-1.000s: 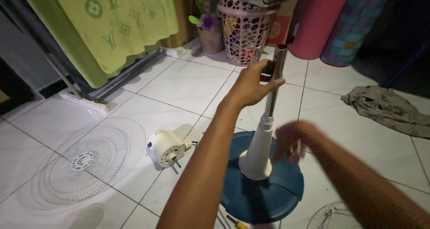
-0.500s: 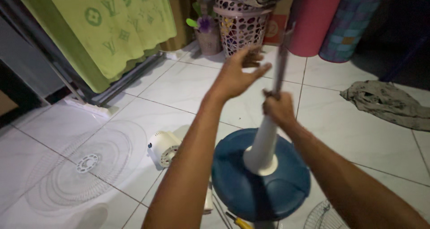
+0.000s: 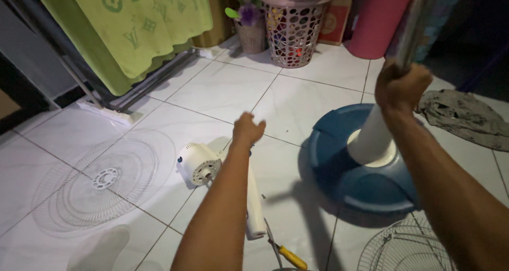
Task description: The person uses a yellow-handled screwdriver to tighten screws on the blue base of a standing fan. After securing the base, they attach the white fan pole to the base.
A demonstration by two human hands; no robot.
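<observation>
The right hand (image 3: 401,85) is now closed around the metal pole (image 3: 411,29) of the fan stand, which has tipped and swung to the right since a moment ago, its blue round base (image 3: 339,170) lifted on edge off the tiled floor (image 3: 222,96); the left hand (image 3: 248,129) has let go of the pole and dropped low, fingers loosely curled and holding nothing, hovering above the white fan motor (image 3: 199,165); so the stand now hangs from one hand alone. The pole's top is cut off by the frame; a white tube (image 3: 254,210) lies partly behind the left forearm; a yellow-handled tool (image 3: 290,256) and a wire grille (image 3: 408,250) run off the lower edge; another grille (image 3: 101,181) lies flat at left.
</observation>
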